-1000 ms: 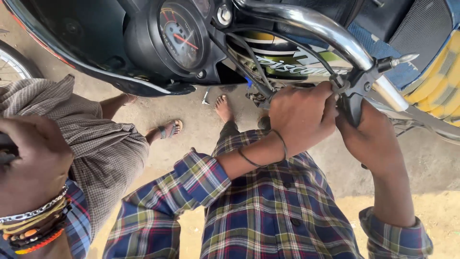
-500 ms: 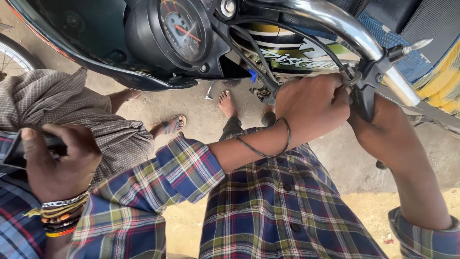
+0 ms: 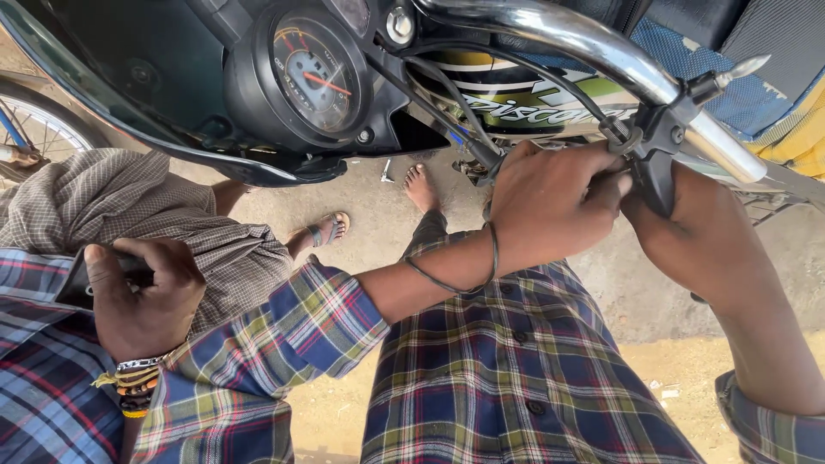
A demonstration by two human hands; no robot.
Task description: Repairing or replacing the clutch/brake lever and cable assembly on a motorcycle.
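A motorcycle's chrome handlebar (image 3: 584, 39) runs across the top, with a black lever bracket (image 3: 657, 146) clamped on it. My left hand (image 3: 550, 202), a thin black band on its wrist, is curled against the bracket's left side where black cables (image 3: 455, 112) come in. My right hand (image 3: 687, 236) grips the bracket's lower part from below and behind; its fingers are mostly hidden. A pointed metal bolt (image 3: 739, 69) sticks out of the bracket's top.
The round speedometer (image 3: 314, 73) and dark headlight cowl sit at upper left. A co-worker's hand (image 3: 146, 296) with beaded bracelets holds a black grip at lower left. Another person's sandalled foot (image 3: 331, 230) and a bare foot (image 3: 421, 185) stand on the concrete below.
My two hands stay on the lever bracket, shifting slightly. The co-worker's hand on the grip has moved right and up in the view.
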